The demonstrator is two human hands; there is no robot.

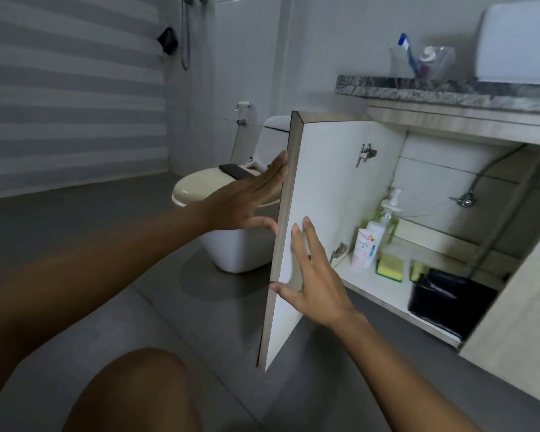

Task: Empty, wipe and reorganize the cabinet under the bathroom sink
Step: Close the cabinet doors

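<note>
The cabinet door (331,182) under the sink stands swung out towards me, its white inner face showing. My left hand (247,198) lies flat against the door's outer side near its free edge, fingers spread. My right hand (312,275) rests on the inner face near the same edge, thumb at the rim, fingers apart. Inside the cabinet (374,291) stand a white-and-pink tube (367,247), a pump bottle (387,219), a yellow-green sponge (390,266) and a black bag (446,300).
A toilet (231,213) with a dark phone (235,171) on its lid stands left of the door. A second cabinet door (518,332) hangs at the right. The granite counter (443,92) carries a cup with a toothbrush (407,56). Pipes and a valve (463,201) line the cabinet's back. My knee (131,394) is low in view.
</note>
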